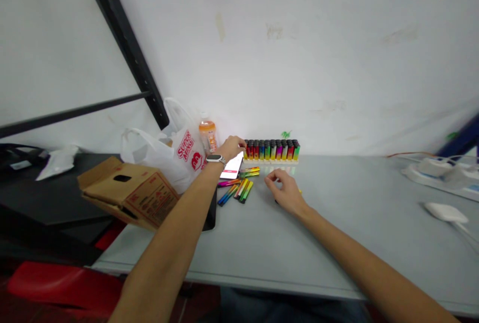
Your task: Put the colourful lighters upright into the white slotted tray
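Colourful lighters (272,150) stand upright in rows in a pale tray (275,162) against the wall. At the left end of the rows is my left hand (234,147), fingers closed near the end lighter; whatever they pinch is too small to make out. My right hand (282,188) rests over the table in front of the rows, its thumb and fingertips together. Part of a lighter shows beneath it, and whether the fingers hold it is hidden. Several loose lighters (243,190) lie on the table between and below the hands, beside a phone (232,166) with a lit screen.
On the left are an open cardboard box (130,191), a white plastic bag (179,156), an orange-capped bottle (208,134) and a black object (211,213) under my left forearm. Power strips (445,173) and a white charger (446,212) lie right. A red chair (63,285) stands lower left.
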The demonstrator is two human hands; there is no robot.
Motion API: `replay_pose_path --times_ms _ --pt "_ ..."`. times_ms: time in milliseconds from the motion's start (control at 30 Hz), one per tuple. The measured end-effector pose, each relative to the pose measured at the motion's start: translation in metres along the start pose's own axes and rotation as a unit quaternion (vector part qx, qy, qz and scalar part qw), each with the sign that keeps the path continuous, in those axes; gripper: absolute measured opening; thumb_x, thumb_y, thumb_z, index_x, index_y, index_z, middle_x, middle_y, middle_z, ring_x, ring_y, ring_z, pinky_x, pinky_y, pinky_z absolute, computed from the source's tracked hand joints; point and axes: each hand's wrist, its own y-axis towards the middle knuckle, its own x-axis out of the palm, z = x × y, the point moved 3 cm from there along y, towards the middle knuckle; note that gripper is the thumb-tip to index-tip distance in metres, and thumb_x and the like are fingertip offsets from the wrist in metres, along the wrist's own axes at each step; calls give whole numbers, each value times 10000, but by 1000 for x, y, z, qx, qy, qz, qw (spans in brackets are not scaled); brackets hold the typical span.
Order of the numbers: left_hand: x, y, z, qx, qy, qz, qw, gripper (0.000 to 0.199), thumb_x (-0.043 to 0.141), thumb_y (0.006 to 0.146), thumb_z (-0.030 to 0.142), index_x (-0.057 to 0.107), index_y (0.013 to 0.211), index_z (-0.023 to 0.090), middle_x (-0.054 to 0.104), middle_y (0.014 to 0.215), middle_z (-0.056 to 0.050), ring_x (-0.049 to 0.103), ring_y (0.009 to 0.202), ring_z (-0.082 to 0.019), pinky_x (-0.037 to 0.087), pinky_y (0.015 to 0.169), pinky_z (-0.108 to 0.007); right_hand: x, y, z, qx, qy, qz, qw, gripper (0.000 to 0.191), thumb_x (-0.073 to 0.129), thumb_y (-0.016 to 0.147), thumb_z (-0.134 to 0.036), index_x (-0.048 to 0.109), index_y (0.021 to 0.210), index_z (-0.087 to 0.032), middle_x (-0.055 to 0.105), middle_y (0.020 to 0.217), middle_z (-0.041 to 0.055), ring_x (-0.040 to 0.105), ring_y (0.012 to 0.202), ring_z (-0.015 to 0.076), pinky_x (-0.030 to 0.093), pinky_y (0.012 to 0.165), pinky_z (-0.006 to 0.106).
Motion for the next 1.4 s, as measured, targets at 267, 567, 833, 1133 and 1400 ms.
replay_pose_path --times_ms 267,567,833,1133,1400 --pt "20 -27 17 -11 26 117 993 303 471 978 258 730 1127 205 616 1139 -83 640 962 -177 491 908 -291 1 0 1 1 3 2 1000 169 539 900 -316 588 783 -205 621 790 30 571 827 201 434 804 349" --pt "22 -39 35 -59 36 138 988 267 466 954 197 700 1082 183 621 1114 -92 597 1045 -203 484 906 -300 2 1 2 -1 2 6 1000 190 533 899 -345 583 774 -212 624 768 29 575 809 207 443 782 351" --pt "16 -50 35 -74 97 110 986 380 458 901 159 683 1201 218 577 1186 -123 527 1127 -259 510 885 -353 4 9 1 -41 -45 -24 998 144 536 894 -261 584 770 -205 626 801 37 561 828 202 435 802 339" --pt "8 -62 46 -95 15 197 976 483 422 872 63 576 1319 166 589 1214 -119 536 1149 -234 448 1029 -355 28 64 1 -128 -266 -232 927 282 580 845 -184 715 1090 -151 630 1040 133 568 1003 261 431 885 361" --pt "39 -118 61 -147 -27 188 971 277 398 953 190 624 1107 143 648 1133 -128 587 1123 -241 465 1007 -380 38 76 -5 -147 -327 -301 884 219 638 788 -226 746 965 -155 638 991 159 575 968 303 442 823 374"
